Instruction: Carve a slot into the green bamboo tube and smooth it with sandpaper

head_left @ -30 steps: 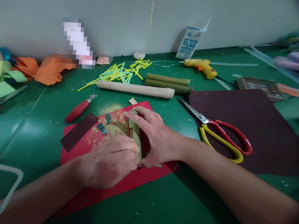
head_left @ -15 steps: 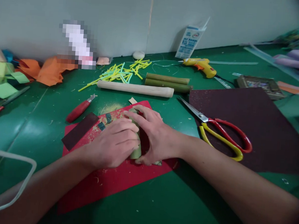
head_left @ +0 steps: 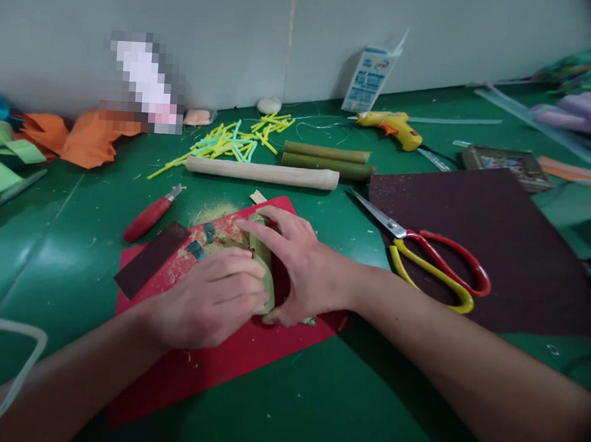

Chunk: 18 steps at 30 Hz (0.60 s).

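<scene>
One rounded bamboo piece (head_left: pixel 270 293) sits in the right hand (head_left: pixel 307 267) beside powdery shavings (head_left: pixel 229 229).

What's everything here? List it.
Bamboo piece: one, green, between hands
Sheet: one, red, beneath hands
Strip: one, brown, at sheet's left
Scraps: two, dark, on sheet
Shavings: many, yellowish, around sheet
Craft knife: one, red-handled, left
Scissors: one, red-yellow handles, right
Large sheet: one, brown, right
Bamboo pole: one, pale, beyond hands
Bamboo lengths: two, green, back centre
Thin sticks: many, yellow and turquoise, back
Glue gun: one, yellow, back
Packet: one, white-blue, back
Box: one, brown, far right
Paper pieces: several, orange and green, left
Table: one, green, underneath
Blurred clutter: uncounted, mixed colours, edges
Left hand: one, bare, at bamboo piece
Right hand: one, bare, holding bamboo piece
</scene>
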Motion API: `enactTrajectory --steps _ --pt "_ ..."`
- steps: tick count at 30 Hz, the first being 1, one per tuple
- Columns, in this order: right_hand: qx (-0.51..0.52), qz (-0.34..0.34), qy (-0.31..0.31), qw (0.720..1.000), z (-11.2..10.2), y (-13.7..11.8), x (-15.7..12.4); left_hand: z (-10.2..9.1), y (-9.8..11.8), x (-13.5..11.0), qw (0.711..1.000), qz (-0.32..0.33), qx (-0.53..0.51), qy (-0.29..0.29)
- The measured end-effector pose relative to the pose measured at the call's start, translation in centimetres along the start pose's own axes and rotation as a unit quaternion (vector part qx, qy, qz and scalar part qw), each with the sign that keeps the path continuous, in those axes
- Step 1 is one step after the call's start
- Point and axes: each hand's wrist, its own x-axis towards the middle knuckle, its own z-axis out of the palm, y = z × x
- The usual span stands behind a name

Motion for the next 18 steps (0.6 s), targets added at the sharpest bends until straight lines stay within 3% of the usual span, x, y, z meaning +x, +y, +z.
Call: enactTrajectory --steps 6,12,15,16,18 --pt "-0.012 0.004 0.013 1.0 0.2 0.1 -0.1 -0.2 -1.8 -0.5 0.997 -0.041 0.063 -0.005" --pt "-0.004 0.007 0.015 1.0 0.0 -0.2 -0.4 -0.7 -1.2 -1.1 0.998 -0.064 -0.004 -0.011" --pt "-0.014 0.009 0.009 1.0 -0.3 -0.5 -0.7 -0.5 -0.3 -0.8 0.981 -0.171 -0.081 0.04" --pt "-0.02 0.01 0.007 1.0 -0.4 -0.6 -0.8 -0.4 -0.1 -0.6 0.963 -0.231 -0.121 0.065" --pt "-0.034 0.017 0.005 0.999 -0.5 -0.6 -0.9 0.0 0.2 -0.4 0.896 -0.369 -0.22 0.11"
